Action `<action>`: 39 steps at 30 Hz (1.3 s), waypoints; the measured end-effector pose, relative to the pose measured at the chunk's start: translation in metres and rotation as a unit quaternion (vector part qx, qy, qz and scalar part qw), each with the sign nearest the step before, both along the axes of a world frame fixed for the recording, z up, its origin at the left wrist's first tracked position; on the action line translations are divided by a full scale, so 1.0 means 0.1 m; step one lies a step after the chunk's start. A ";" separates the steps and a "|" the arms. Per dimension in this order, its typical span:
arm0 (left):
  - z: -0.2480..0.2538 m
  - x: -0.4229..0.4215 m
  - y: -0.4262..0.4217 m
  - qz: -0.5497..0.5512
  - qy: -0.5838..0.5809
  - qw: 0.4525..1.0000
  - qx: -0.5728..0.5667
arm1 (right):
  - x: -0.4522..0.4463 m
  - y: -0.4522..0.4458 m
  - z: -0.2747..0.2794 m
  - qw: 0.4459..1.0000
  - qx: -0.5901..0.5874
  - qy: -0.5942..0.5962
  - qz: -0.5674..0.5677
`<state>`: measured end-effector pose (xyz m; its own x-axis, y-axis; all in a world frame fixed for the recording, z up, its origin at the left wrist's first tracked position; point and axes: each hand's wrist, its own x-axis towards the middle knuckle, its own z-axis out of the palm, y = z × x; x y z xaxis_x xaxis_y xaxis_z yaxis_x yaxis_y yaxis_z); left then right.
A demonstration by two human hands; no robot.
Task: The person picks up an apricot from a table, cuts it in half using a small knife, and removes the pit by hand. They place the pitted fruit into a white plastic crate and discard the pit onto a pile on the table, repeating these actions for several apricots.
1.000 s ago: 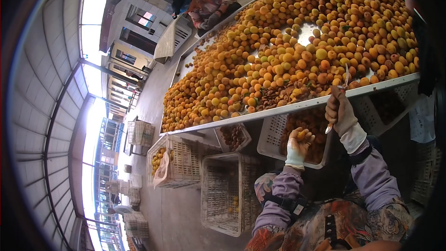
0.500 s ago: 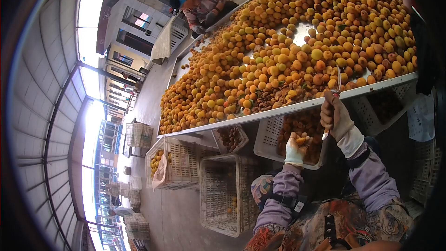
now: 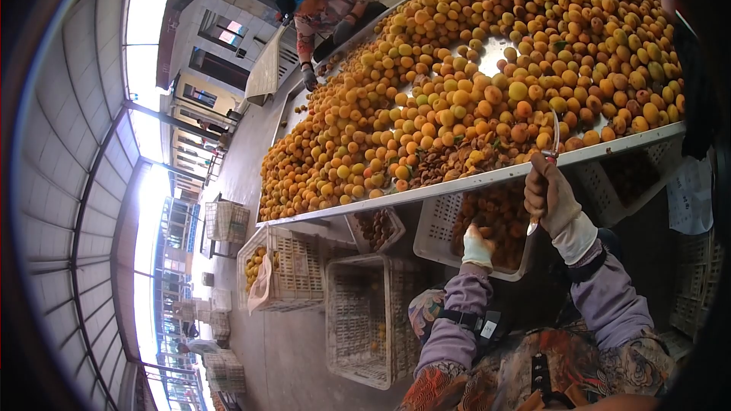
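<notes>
Metal knife (image 3: 557,129) in closed right grip (image 3: 550,198)

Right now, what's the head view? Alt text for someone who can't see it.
The right hand grips a curved knife beside the rim of a table heaped with orange-yellow fruit; the left hand is at a white crate of darker fruit below. Across the table, a co-worker reaches toward the heap. More crates sit nearby.

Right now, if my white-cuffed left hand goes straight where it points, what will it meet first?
Probably your left hand would first meet the heap of small orange fruit in the white perforated plastic crate, though its height above them is unclear.
</notes>
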<state>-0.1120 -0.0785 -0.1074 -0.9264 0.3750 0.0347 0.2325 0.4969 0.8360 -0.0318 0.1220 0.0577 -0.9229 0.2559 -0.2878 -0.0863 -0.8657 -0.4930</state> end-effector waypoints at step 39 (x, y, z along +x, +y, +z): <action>1.41 0.01 0.33 0.073 -0.014 0.960 0.269 | 0.08 0.06 0.07 0.996 -0.083 -0.017 0.027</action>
<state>-0.1109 -0.0458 0.0334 -0.9709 0.1761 0.1621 0.1677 0.0176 0.9857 -0.0237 0.1277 0.0650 -0.9227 0.1528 -0.3539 -0.0230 -0.9383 -0.3452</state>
